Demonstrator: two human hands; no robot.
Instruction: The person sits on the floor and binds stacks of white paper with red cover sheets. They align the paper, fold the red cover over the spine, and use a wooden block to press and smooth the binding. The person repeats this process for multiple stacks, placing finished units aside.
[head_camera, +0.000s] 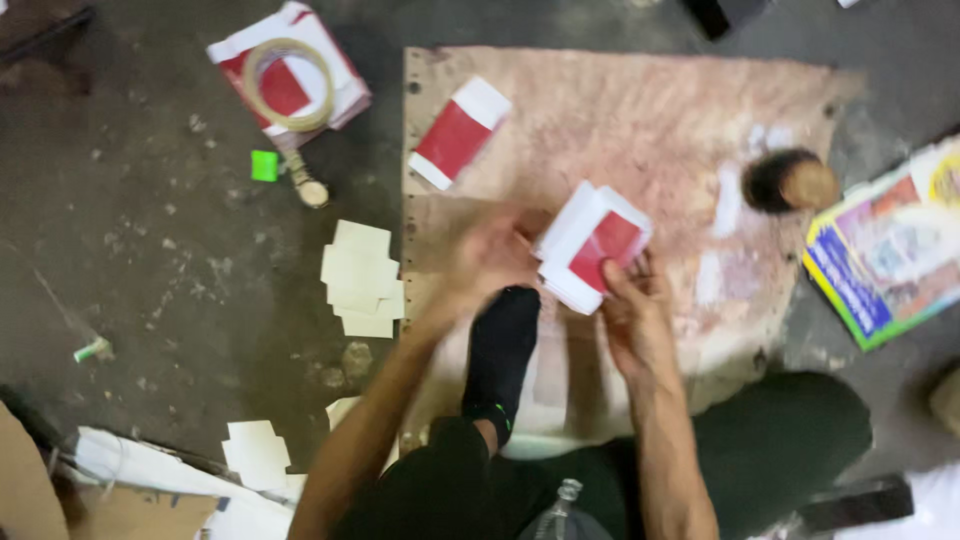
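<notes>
dark stained concrete floor (170, 260), worn pinkish board (640, 120) laid on it, paper scraps (362, 278), dim light

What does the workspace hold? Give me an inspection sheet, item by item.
Surface: worn pinkish board on a stained dark floor.
Job's things: red-and-white paper stack, held between left hand and right hand.
Clutter: another red-and-white piece, tape ring, cream paper squares, green scrap, colourful booklet.
Hands: both grip the stack.
Cables: nothing seen.
Surroundings: black-socked foot on the board.
</notes>
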